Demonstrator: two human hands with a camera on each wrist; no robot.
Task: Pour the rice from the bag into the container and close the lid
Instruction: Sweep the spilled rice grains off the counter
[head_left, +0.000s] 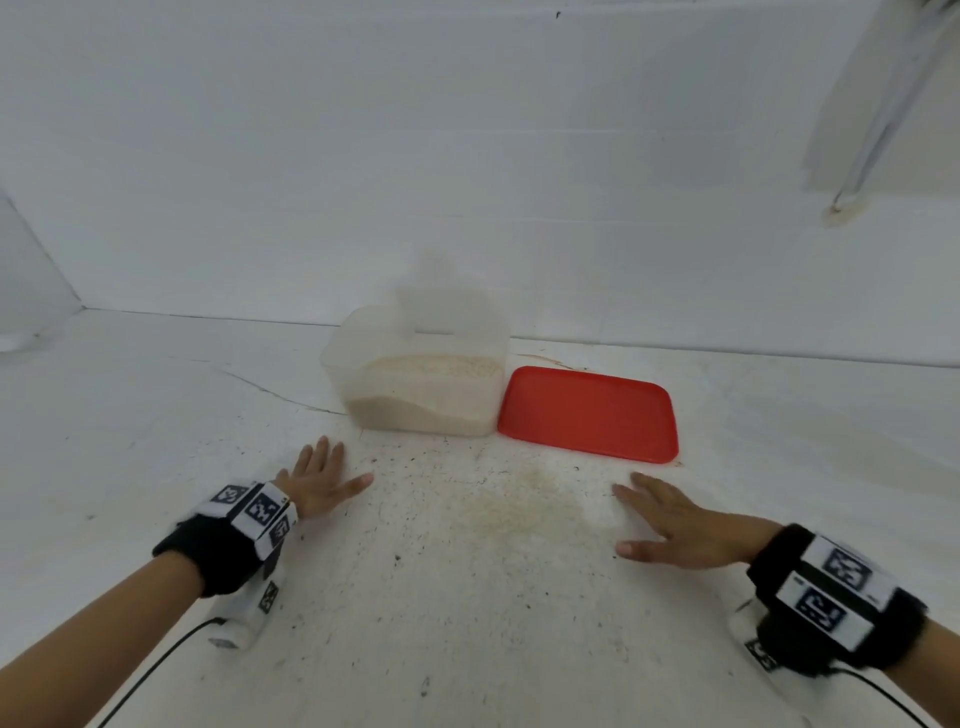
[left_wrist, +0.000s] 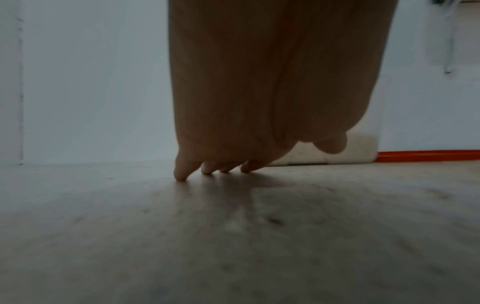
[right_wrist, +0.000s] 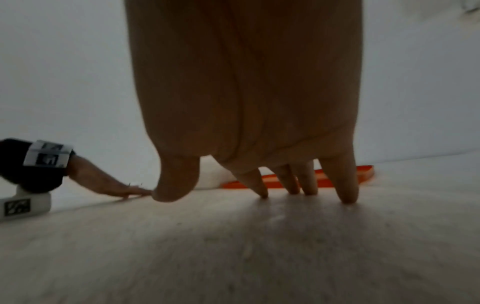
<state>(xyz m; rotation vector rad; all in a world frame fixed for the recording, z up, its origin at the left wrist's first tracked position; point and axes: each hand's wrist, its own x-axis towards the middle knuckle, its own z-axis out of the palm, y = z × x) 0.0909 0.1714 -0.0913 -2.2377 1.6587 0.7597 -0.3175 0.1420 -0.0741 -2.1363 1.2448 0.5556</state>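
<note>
Rice is already seen inside the clear container (head_left: 415, 374), sloped higher toward its right; no bag is visible. The red lid (head_left: 589, 413) lies flat just right of the container (touching or nearly), so closing is judged the 1 step left. The left hand (head_left: 319, 480) and right hand (head_left: 675, 525) are spread flat on the white table (head_left: 467, 597) in front of the container, holding nothing, with bare table between them.

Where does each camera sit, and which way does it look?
Head: looks down and forward at the clear container, red lid, both forearms and open hands.
Left wrist: low over the table, along the left hand toward the wall.
Right wrist: low, along the right hand; the left hand shows at far left.
All three share the red lid.
</note>
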